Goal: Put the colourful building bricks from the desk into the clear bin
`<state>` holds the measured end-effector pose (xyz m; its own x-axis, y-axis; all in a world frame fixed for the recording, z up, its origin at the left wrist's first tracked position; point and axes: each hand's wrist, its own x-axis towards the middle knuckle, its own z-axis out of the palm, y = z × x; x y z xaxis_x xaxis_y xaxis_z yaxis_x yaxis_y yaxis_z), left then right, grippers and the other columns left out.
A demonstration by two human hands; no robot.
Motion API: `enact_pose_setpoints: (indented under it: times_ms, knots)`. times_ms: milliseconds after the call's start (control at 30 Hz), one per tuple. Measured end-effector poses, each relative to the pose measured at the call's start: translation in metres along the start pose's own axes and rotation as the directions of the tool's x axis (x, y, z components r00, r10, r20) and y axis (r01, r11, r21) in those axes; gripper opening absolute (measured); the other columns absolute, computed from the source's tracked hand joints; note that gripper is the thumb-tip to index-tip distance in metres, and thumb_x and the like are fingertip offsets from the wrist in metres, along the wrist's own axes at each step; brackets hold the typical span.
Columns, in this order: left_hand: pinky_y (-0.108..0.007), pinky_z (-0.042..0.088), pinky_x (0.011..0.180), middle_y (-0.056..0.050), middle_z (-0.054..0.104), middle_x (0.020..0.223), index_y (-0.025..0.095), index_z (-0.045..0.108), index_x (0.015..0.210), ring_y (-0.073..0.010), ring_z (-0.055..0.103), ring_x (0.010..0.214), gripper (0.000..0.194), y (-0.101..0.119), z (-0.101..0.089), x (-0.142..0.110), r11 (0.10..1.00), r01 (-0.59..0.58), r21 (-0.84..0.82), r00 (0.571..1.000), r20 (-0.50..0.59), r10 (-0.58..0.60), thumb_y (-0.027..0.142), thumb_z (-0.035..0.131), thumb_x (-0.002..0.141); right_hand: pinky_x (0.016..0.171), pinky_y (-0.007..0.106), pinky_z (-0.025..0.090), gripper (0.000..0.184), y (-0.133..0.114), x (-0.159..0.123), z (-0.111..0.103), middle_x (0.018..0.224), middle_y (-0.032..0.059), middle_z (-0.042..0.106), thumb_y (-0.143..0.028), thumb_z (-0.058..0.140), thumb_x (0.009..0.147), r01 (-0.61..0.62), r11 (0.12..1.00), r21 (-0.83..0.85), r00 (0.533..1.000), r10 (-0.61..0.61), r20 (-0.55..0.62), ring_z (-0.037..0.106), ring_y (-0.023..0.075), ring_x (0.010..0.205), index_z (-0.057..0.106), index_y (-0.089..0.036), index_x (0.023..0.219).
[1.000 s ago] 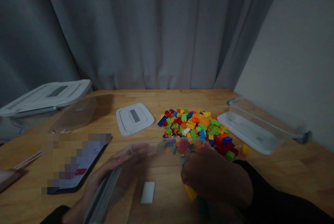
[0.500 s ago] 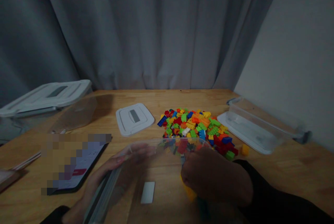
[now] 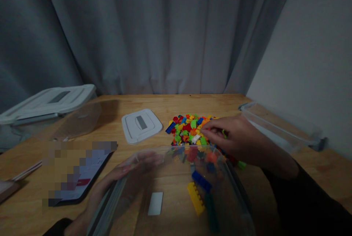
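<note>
While the left grip (image 3: 121, 179) curls around the near side of a clear plastic box (image 3: 176, 206), the right grip (image 3: 236, 137) hangs over a heap of colored toy bricks (image 3: 189, 131), its fingers drawn together just above the pile. Whether they pinch a brick is hard to tell. The left hold seems to steady the box right beside the heap, which puts its open top within easy reach of the right hand. Inside lie a blue brick (image 3: 201, 181), a long yellow brick (image 3: 195, 198) and a dark green brick (image 3: 211, 217), with other colors showing through the wall. A white lid (image 3: 141, 126) rests on the wooden tabletop (image 3: 316, 171), a second clear box (image 3: 280, 127) sits at the right, and a partly blurred-out tablet (image 3: 82, 177) lies at the left. A grey curtain (image 3: 137, 34) hangs behind, beside a pale wall (image 3: 310, 63).
</note>
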<state>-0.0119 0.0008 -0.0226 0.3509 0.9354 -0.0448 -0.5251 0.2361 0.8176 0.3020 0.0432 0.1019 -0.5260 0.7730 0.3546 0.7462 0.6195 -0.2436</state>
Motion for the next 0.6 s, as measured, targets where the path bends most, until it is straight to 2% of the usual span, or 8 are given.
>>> enact_pose_setpoints:
  times_ms: [100,167,400,600]
  knots:
    - [-0.049,0.011,0.116,-0.018,0.062,0.131,0.008,0.062,0.121,-0.0364,0.048,0.128,0.045,0.000,-0.002,0.000,0.999,-0.003,-0.048,1.000,-0.002,0.003,0.022,0.043,0.083,0.063,0.023,0.038,0.028,0.026,0.006,-0.004,0.086,0.0020,0.071,-0.035,0.047,0.091,-0.091,0.996,-0.012,0.990,0.089,-0.105,0.061,0.0135,0.074,0.070,-0.021,0.095]
    - [-0.050,0.010,0.116,-0.017,0.061,0.132,0.009,0.062,0.121,-0.0369,0.044,0.131,0.044,-0.001,-0.004,0.000,0.999,-0.009,-0.044,1.000,-0.016,0.008,0.020,0.041,0.085,0.066,0.024,0.040,0.029,0.046,0.010,-0.002,0.089,0.0029,0.071,-0.034,0.046,0.090,-0.137,0.990,-0.029,0.983,0.133,-0.125,0.062,0.0143,0.077,0.071,-0.020,0.094]
    - [-0.048,0.017,0.116,-0.016,0.062,0.132,0.008,0.062,0.122,-0.0375,0.041,0.133,0.044,-0.002,-0.009,0.000,1.000,-0.006,-0.004,1.000,0.010,0.006,0.022,0.042,0.085,0.067,0.026,0.040,0.032,0.107,0.017,0.029,0.091,0.0079,0.072,-0.033,0.046,0.088,-0.268,0.950,-0.158,0.962,0.272,0.006,0.063,0.0175,0.079,0.072,-0.016,0.095]
    - [-0.043,0.023,0.114,-0.016,0.061,0.133,0.007,0.060,0.123,-0.0345,0.045,0.131,0.045,-0.003,-0.007,0.001,0.999,-0.004,-0.044,1.000,0.029,0.006,0.023,0.039,0.087,0.068,0.024,0.041,0.029,0.118,0.014,0.043,0.092,0.0092,0.071,-0.033,0.051,0.085,-0.273,0.958,-0.090,0.947,0.284,0.151,0.063,0.0171,0.080,0.073,-0.015,0.092]
